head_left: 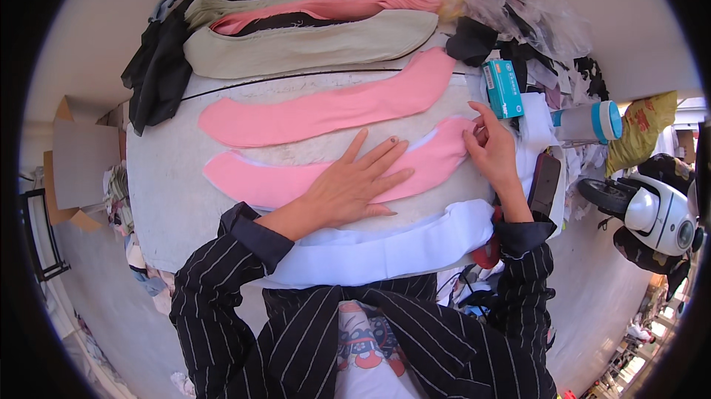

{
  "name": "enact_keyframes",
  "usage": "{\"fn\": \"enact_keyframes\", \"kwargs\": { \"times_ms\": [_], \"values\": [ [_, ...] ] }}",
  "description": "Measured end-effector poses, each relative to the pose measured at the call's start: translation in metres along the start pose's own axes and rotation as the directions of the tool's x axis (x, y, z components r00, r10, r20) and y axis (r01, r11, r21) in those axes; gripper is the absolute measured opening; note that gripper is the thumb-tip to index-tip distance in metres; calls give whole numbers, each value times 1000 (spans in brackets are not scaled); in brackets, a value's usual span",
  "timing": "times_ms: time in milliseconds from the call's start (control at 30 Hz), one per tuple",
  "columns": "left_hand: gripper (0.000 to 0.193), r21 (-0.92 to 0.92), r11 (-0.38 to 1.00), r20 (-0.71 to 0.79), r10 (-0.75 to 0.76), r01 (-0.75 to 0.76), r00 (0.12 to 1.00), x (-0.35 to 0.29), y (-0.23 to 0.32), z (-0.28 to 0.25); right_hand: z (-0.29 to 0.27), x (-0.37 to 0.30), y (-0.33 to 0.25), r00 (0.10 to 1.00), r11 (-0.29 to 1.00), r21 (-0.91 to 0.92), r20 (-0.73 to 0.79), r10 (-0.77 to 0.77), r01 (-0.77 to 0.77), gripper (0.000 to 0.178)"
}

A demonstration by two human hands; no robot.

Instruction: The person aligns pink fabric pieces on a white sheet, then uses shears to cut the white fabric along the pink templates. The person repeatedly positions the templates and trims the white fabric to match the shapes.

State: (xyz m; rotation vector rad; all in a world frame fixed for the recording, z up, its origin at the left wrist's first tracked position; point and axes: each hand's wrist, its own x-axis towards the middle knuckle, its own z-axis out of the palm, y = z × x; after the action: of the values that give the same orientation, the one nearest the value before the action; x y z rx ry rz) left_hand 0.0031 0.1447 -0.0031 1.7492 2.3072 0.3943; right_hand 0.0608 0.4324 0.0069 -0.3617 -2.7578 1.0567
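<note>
A curved pink fabric piece (pixel 281 184) lies on the table in front of me, with a thin white edge showing along its upper side. My left hand (pixel 348 184) rests flat on it, fingers spread. At the piece's right end my right hand (pixel 490 143) has its thumb and curled fingers at the fabric's tip, seemingly pinching it; the index finger points up. Farther away lies a second curved pink piece (pixel 326 111), untouched by either hand. Nearer to my body is a stack of white curved strips (pixel 370 252), partly behind my left wrist.
Grey-green, black and pink curved pieces (pixel 296 51) lie across the table's far side. To the right are a teal box (pixel 503 88), a clear jar with teal lid (pixel 585 123) and a dark phone (pixel 544 183). A white scooter (pixel 655 210) stands beyond; a cardboard box (pixel 85 162) sits left.
</note>
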Motion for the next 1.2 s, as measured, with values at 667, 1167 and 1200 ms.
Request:
{"fn": "enact_keyframes", "kwargs": {
  "times_ms": [667,1167,1200],
  "values": [
    [63,-78,996,-77,44,-50,996,-2,-2,3,-1,33,-1,967,996,72,250,40,-60,16],
    [23,-315,901,-485,-423,299,765,-161,22,-39,22,-4,-181,786,934,215,505,-357,287,7],
    [20,-327,880,-523,-472,345,710,-176,22,-37,37,-3,-187,752,904,258,502,-427,341,6]
  ]
}}
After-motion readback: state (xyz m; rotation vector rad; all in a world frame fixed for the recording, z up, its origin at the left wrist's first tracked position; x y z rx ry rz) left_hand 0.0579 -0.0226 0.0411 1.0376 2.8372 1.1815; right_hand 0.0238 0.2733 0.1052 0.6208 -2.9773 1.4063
